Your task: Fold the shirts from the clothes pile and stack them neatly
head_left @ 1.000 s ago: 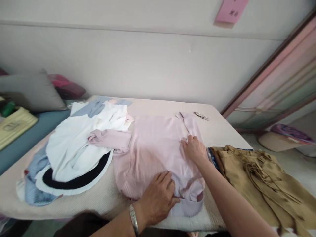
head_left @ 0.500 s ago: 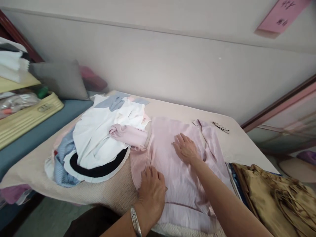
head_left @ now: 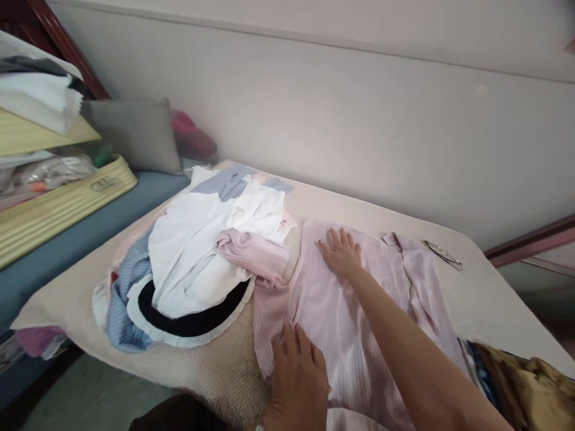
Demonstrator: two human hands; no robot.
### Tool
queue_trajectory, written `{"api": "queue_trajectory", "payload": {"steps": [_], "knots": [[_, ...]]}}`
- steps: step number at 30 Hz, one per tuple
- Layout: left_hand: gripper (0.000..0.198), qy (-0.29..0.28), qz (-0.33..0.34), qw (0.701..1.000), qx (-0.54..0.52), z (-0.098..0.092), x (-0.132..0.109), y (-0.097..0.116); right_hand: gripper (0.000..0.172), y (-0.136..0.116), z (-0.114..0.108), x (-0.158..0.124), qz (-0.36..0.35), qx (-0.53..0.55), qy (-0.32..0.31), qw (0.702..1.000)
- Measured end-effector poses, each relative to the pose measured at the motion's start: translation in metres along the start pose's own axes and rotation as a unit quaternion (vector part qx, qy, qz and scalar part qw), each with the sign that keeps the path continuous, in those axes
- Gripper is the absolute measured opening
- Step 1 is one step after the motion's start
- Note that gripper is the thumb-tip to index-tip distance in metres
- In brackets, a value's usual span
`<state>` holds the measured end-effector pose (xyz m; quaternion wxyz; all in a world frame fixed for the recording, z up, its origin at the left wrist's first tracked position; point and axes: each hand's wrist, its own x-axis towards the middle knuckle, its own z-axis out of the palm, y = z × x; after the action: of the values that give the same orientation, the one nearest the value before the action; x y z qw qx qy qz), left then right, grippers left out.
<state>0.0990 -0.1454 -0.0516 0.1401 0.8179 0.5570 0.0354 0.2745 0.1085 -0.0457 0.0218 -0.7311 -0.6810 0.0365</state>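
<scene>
A pale pink ribbed garment (head_left: 330, 317) lies spread on the cream-covered table (head_left: 476, 263). My right hand (head_left: 342, 254) rests flat near its far edge with the fingers apart. Lower down, my left hand (head_left: 300, 374) lies on the garment's near left part, its fingers stretched forward on the cloth. One pink sleeve reaches left, its rolled end (head_left: 258, 254) lying over a pile of white cloth (head_left: 193, 251). On the right side a narrow pink strip (head_left: 424, 278) of fabric is folded. Beyond it sit small metal snips or scissors (head_left: 444, 254).
Blue ribbed cloth (head_left: 130, 305) and a black-and-white round-edged piece (head_left: 188, 323) lie at left. Shiny brown fabric (head_left: 530, 383) sits at the near right. A yellow plastic basket (head_left: 67, 203) and grey cushion (head_left: 135, 134) stand far left. A wall (head_left: 314, 108) runs behind the table.
The view has shifted toward the left. My right hand has slid farther toward the garment's far edge. My left hand is still on the near left part of the garment.
</scene>
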Motion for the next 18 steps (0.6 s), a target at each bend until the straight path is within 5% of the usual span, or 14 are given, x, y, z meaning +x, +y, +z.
{"api": "queue_trajectory", "payload": {"steps": [4, 8, 11, 13, 15, 18], "knots": [[0.045, 0.030, -0.002, 1.000, 0.000, -0.005, -0.002, 0.003, 0.071, -0.024, -0.004, 0.009, -0.039, 0.003, -0.035, 0.999], [0.028, 0.023, 0.024, 0.999, -0.025, -0.047, -0.001, -0.007, 0.057, -0.033, -0.026, -0.015, -0.083, 0.029, -0.044, 0.995], [0.027, -0.026, 0.005, 0.998, -0.063, -0.086, 0.007, -0.029, 0.052, -0.019, -0.048, -0.075, -0.136, 0.099, -0.022, 0.986], [0.028, 0.000, -0.032, 0.998, -0.058, -0.107, 0.015, -0.047, 0.051, 0.000, -0.062, -0.132, -0.152, 0.173, -0.018, 0.973], [0.021, 0.021, -0.042, 0.997, -0.066, -0.120, 0.020, -0.061, 0.043, 0.024, -0.073, -0.192, -0.111, 0.236, -0.027, 0.965], [0.013, -0.053, 0.032, 0.985, -0.158, -0.129, 0.019, -0.068, 0.033, 0.057, -0.083, -0.267, -0.046, 0.297, -0.057, 0.952]]}}
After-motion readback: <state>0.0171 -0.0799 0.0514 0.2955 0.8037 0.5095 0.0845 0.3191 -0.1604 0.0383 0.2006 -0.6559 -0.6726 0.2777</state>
